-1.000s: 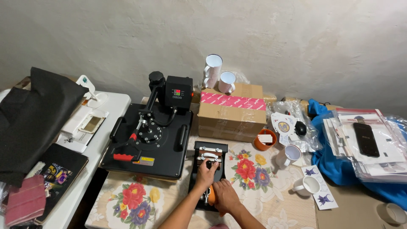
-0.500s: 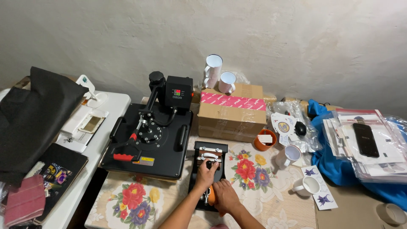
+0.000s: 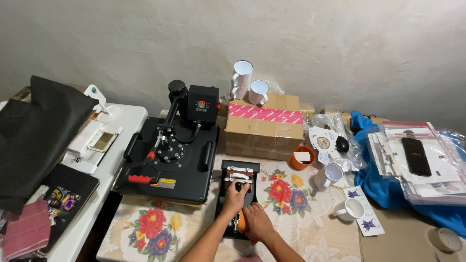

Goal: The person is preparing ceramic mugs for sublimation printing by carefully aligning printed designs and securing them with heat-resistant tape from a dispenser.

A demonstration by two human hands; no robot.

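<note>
A small black mug press [image 3: 237, 174] lies on the flowered tablecloth [image 3: 155, 228] in front of me. My left hand [image 3: 236, 196] grips the black knob on its top. My right hand [image 3: 257, 222] rests lower on the press, covering an orange piece at its near end. Just left of it sits a large black flat heat press [image 3: 170, 155] with a red-tipped handle and a control box.
A taped cardboard box [image 3: 264, 127] with two white mugs [image 3: 250, 83] on top stands behind. Two more white mugs [image 3: 330, 174] [image 3: 350, 209], an orange cup [image 3: 302, 156], printed sheets, a blue cloth [image 3: 383, 182], plastic sleeves with a phone and a tape roll [image 3: 444, 239] lie right. Black fabric [image 3: 34, 131] covers the left table.
</note>
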